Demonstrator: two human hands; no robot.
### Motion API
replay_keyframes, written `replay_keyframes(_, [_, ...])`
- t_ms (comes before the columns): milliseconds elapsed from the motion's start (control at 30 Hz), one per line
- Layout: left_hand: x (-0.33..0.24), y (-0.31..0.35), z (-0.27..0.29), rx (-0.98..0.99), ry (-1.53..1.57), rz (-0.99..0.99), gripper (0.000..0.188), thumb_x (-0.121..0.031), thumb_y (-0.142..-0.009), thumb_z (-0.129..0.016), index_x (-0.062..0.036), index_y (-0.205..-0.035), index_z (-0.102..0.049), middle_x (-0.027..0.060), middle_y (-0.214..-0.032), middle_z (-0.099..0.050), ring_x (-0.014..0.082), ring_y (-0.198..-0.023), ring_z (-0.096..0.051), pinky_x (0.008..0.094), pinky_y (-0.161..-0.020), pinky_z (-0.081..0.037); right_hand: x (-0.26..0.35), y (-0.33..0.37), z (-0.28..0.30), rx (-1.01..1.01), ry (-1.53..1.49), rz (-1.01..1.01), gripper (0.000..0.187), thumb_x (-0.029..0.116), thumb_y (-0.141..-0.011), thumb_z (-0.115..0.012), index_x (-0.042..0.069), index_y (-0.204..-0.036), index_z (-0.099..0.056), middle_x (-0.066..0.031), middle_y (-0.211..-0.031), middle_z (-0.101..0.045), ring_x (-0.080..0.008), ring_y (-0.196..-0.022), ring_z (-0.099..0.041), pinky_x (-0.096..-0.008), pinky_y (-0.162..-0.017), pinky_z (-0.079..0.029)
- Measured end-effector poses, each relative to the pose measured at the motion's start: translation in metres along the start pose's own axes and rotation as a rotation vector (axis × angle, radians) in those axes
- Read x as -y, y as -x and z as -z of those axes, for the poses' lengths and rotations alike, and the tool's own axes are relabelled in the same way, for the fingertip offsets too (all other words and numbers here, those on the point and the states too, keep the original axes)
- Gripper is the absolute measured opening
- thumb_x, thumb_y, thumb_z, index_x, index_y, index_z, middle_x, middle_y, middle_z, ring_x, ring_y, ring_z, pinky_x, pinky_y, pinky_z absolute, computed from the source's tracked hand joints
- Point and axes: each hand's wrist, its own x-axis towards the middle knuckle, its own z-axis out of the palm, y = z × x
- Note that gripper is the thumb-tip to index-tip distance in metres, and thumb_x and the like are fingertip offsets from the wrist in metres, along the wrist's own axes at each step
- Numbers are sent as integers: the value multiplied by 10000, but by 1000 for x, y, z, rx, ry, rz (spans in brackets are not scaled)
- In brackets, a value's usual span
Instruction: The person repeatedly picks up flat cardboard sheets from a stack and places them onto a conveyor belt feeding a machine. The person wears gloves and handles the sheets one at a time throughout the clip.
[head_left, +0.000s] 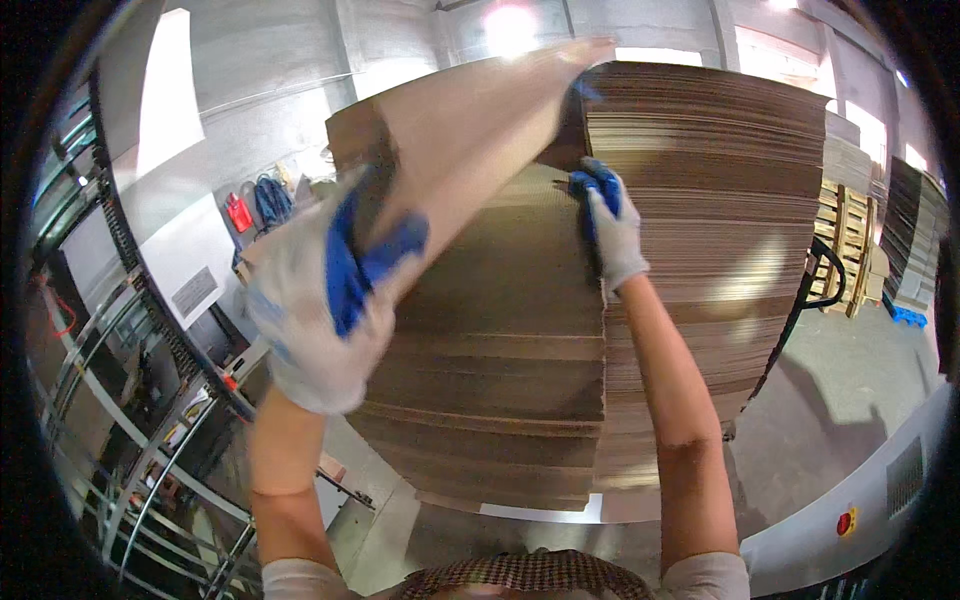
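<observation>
My left hand (325, 290), in a white glove with blue-coated fingers, grips a brown cardboard sheet (470, 130) at its near edge. The sheet is raised and tilted over the left-hand cardboard stack (490, 350), its far end reaching toward the upper right. Both hand and sheet are smeared by motion. My right hand (612, 215), gloved alike, is at the right edge of that stack's top, beside a taller cardboard stack (710, 180). Its fingers are bent and close together; whatever may be between them is hidden.
A metal frame machine with rails (150, 460) stands at the left. On the right are a black pallet-truck handle (828, 272), wooden pallets (845, 235) and a grey machine housing (870, 510) with a red button (846, 521). A red container (238, 212) sits near the far wall.
</observation>
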Motion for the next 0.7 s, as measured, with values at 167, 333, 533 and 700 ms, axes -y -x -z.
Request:
replay_keyframes(167, [-35, 68, 26, 214, 166, -154, 636, -341, -688, -677, 51, -1183, -593, 218, -1036, -631, 382, -917, -610, 482, -820, -487, 62, 12, 37, -15, -494, -503, 700, 612, -948, -350, 14, -1282, -497, -135, -1120, -632, -214, -1000, -611, -338, -849, -484])
replay_keyframes(333, [-79, 149, 40, -184, 202, -510, 298, -182, -793, -605, -33, -1043, -670, 112, -877, -668, 268, -866, -631, 396, -768, -561, 129, 2, 66, 239, -689, -739, 701, 624, -922, -397, 39, -1288, -523, -139, -1208, -609, -252, -1062, -597, -372, -940, -471])
replay_keyframes(533, [-59, 188, 72, -159, 403, -588, 304, -227, -768, -621, -97, -1037, -679, 95, -924, -671, 235, -866, -631, 371, -781, -553, 164, 11, 96, 384, -156, -863, 462, 345, -946, -547, 36, -1288, -523, -108, -1201, -616, -193, -1048, -621, -329, -876, -516])
replay_keyframes(700, [-48, 208, 76, -145, 464, -463, 340, -177, -738, -630, -49, -1051, -669, 129, -974, -646, 241, -894, -628, 373, -787, -552, 198, -15, 48, 370, 1465, -438, 756, 586, -815, -606, 47, -1332, -490, -137, -1189, -630, -291, -1089, -605, -403, -944, -475])
